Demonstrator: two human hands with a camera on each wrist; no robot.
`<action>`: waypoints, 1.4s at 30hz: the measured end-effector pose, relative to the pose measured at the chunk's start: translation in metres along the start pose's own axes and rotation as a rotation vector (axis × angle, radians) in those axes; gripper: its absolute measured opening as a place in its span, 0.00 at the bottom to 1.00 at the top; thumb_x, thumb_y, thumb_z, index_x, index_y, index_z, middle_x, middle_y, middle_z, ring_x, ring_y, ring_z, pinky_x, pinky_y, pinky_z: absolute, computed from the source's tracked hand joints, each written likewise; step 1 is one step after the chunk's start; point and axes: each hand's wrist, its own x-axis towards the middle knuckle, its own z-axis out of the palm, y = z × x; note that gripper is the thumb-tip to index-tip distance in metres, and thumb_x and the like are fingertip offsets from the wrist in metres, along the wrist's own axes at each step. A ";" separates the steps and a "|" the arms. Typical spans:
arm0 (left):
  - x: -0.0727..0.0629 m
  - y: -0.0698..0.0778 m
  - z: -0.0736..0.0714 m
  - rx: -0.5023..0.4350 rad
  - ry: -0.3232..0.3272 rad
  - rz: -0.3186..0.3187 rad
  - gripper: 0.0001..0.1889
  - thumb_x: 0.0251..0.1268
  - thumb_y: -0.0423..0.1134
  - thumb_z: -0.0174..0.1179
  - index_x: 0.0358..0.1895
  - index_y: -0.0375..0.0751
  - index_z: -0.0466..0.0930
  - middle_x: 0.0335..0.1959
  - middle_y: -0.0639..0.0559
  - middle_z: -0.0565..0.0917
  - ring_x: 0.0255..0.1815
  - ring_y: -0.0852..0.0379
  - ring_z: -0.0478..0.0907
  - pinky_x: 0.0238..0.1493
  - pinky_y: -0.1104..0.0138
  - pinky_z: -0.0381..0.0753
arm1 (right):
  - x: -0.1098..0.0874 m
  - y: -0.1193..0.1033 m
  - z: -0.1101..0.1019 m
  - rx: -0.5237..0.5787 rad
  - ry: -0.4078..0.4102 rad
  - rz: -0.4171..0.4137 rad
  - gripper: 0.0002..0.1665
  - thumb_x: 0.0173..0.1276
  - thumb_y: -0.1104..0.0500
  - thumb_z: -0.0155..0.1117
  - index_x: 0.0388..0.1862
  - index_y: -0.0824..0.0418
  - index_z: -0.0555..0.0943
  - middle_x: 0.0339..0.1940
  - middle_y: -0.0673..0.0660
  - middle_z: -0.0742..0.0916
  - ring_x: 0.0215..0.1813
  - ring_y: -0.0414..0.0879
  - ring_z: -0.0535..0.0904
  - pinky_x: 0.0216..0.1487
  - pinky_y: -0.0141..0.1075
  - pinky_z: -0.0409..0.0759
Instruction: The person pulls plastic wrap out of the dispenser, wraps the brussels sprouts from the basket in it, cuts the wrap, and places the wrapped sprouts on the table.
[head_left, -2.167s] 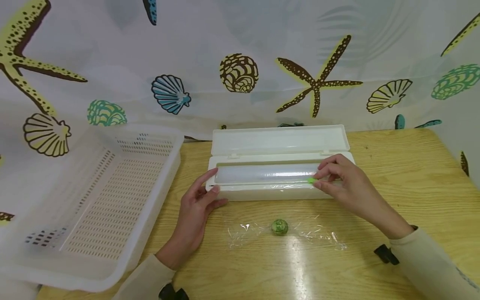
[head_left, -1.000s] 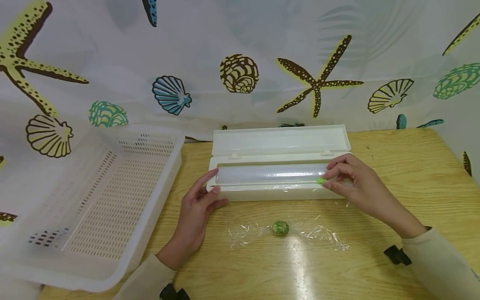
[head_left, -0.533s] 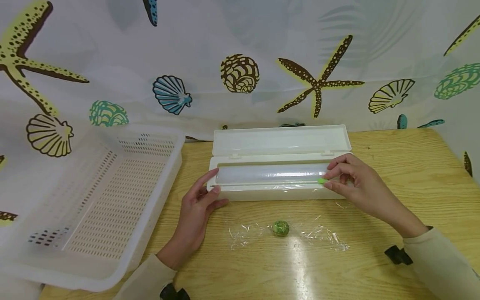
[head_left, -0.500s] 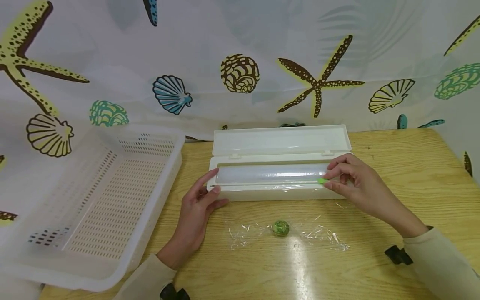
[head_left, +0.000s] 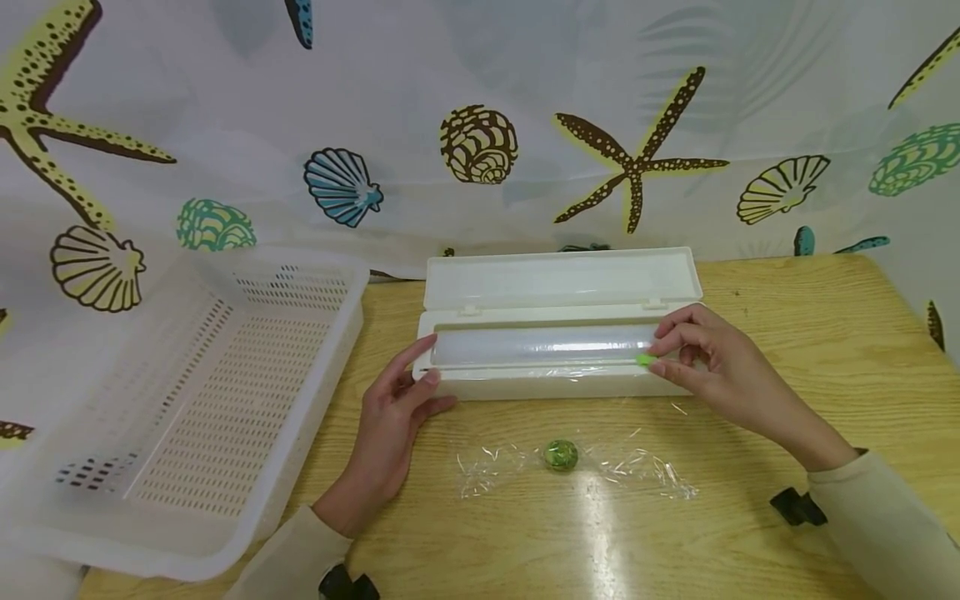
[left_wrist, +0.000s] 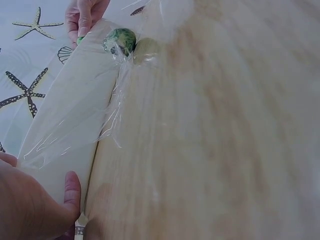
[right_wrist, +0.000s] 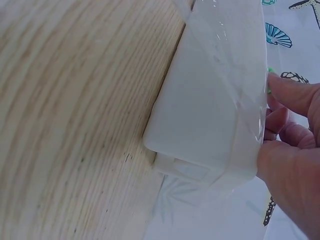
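Fingers [head_left: 411, 357] at box [head_left: 540, 387] edges, table [head_left: 840, 350] rightward

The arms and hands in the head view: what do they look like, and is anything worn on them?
They are a person's: a bare left hand and right hand, with no glove or ring showing. The left sleeve and right sleeve are plain, long and beige. A small black piece shows by each cuff; I cannot tell what it is.

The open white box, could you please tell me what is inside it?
A roll of clear film lies inside the white box. The right hand covers the roll's right end; anything beneath the roll is hidden.
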 end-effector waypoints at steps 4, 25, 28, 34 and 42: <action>0.000 0.001 0.002 -0.007 0.001 0.002 0.25 0.84 0.27 0.58 0.80 0.39 0.74 0.41 0.49 0.68 0.46 0.57 0.79 0.60 0.53 0.88 | 0.000 0.001 0.000 0.000 0.001 0.001 0.09 0.71 0.70 0.78 0.41 0.56 0.90 0.51 0.52 0.84 0.34 0.44 0.72 0.32 0.30 0.72; 0.002 0.002 0.002 0.000 0.009 -0.007 0.25 0.84 0.27 0.58 0.80 0.39 0.74 0.41 0.49 0.68 0.46 0.56 0.79 0.60 0.53 0.88 | -0.003 0.000 -0.003 -0.035 0.011 0.031 0.07 0.70 0.70 0.78 0.41 0.60 0.90 0.53 0.54 0.82 0.39 0.43 0.75 0.36 0.27 0.74; 0.001 0.002 0.002 0.002 0.012 -0.009 0.25 0.84 0.27 0.59 0.80 0.39 0.74 0.42 0.48 0.69 0.46 0.56 0.79 0.60 0.53 0.88 | -0.003 0.000 -0.004 -0.033 0.012 0.031 0.07 0.70 0.70 0.78 0.41 0.60 0.89 0.53 0.55 0.82 0.39 0.43 0.76 0.37 0.27 0.74; 0.000 0.002 0.001 0.003 0.010 -0.013 0.26 0.84 0.27 0.58 0.80 0.39 0.74 0.42 0.48 0.69 0.46 0.55 0.79 0.60 0.53 0.88 | -0.003 0.001 -0.005 -0.021 0.004 0.033 0.07 0.71 0.70 0.78 0.41 0.60 0.89 0.54 0.56 0.82 0.39 0.43 0.76 0.37 0.27 0.75; 0.000 0.002 0.001 0.004 0.009 -0.008 0.25 0.84 0.27 0.58 0.80 0.39 0.74 0.42 0.49 0.69 0.46 0.56 0.79 0.60 0.54 0.88 | -0.006 0.001 -0.007 -0.020 0.004 0.047 0.07 0.71 0.70 0.77 0.40 0.60 0.89 0.55 0.55 0.82 0.40 0.44 0.76 0.37 0.27 0.74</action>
